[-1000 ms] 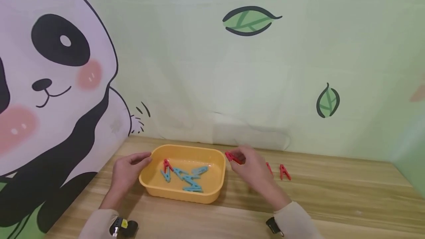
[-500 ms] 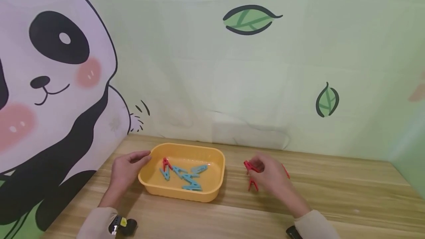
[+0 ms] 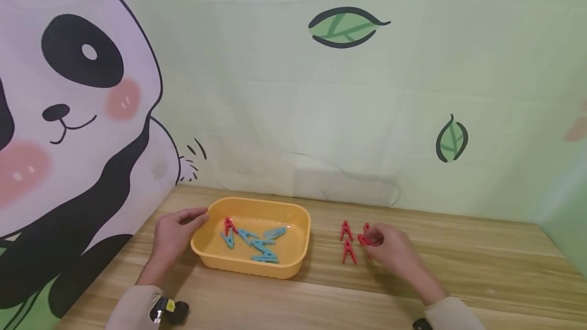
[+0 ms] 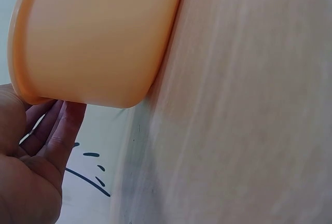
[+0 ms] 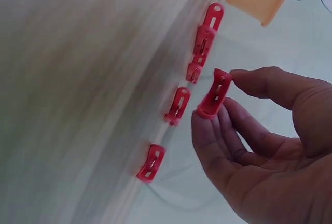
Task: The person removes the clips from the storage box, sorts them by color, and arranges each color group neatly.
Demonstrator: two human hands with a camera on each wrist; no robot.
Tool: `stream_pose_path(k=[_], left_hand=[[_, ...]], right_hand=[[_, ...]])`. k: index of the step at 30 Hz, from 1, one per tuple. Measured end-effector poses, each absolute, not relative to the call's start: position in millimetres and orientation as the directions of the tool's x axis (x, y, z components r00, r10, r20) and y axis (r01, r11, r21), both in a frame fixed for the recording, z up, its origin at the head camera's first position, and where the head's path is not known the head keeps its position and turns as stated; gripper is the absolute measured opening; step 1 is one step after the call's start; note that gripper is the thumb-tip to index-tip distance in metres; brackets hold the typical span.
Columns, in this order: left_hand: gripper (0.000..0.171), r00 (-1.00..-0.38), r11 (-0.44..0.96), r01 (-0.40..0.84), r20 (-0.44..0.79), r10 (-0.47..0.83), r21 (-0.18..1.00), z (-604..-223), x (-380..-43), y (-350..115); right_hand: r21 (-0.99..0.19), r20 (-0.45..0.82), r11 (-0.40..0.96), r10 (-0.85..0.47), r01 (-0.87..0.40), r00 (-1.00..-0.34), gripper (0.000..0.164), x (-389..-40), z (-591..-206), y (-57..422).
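The left hand point(image 3: 171, 233) rests fairly straight fingers against a yellow rectangular plastic tub point(image 3: 249, 267) holding blue plastic clips point(image 3: 265, 256) and one red plastic clip point(image 3: 228, 223); rightward, red A-shaped plastic clips point(image 3: 345, 226) lie on the wooden table point(image 3: 481, 274); the right hand point(image 3: 394, 251), shifted away from the tub, pinches another red plastic clip point(image 5: 211, 103), bringing it beside those, not yet released

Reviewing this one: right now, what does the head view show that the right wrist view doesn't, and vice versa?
Only the head view: the left hand at the basin's rim, the blue clothespins and a red clothespin inside the basin, and the leaves on the backdrop.

Only the right wrist view: the palm side of the right hand, with thumb and fingers on opposite sides of the held clothespin.

Both: that pinch itself, other red clothespins on the wooden table, and at least part of the yellow basin.
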State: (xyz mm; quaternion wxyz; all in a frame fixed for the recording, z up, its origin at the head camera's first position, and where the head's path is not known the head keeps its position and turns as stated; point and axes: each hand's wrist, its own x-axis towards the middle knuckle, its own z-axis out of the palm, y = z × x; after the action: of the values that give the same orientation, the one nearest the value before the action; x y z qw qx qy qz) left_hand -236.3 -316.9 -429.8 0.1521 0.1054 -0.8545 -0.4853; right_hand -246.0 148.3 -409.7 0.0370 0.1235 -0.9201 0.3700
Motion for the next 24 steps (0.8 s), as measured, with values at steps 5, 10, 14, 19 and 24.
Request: stream_pose_path(k=[5, 10, 14, 19, 24], left_hand=[[0.036, -0.932, 0.512, -0.033, 0.159, -0.327, 0.858, -428.6, -235.7, -316.1], [0.036, -0.932, 0.521, -0.038, 0.158, -0.326, 0.853, -428.1, -235.7, -316.0], [0.036, -0.933, 0.521, -0.048, 0.148, -0.328, 0.852, -428.3, -236.2, -316.5], [0.036, -0.931, 0.52, -0.052, 0.147, -0.334, 0.853, -427.9, -237.1, -316.7], [0.036, -0.932, 0.516, -0.056, 0.141, -0.335, 0.854, -426.8, -237.1, -316.4]], right_hand=[[-0.653, 0.092, 0.73, -0.185, -0.2, -0.978, 0.017, -247.1, -411.3, 155.3], [-0.639, 0.048, 0.749, -0.191, -0.177, -0.98, 0.019, -246.8, -411.2, 158.9], [-0.631, 0.015, 0.759, -0.194, -0.159, -0.981, 0.019, -245.4, -411.6, 159.9], [-0.614, 0.015, 0.772, -0.195, -0.163, -0.981, 0.018, -244.5, -410.8, 159.5], [-0.611, 0.003, 0.776, -0.194, -0.155, -0.981, 0.018, -243.2, -409.1, 160.0]])
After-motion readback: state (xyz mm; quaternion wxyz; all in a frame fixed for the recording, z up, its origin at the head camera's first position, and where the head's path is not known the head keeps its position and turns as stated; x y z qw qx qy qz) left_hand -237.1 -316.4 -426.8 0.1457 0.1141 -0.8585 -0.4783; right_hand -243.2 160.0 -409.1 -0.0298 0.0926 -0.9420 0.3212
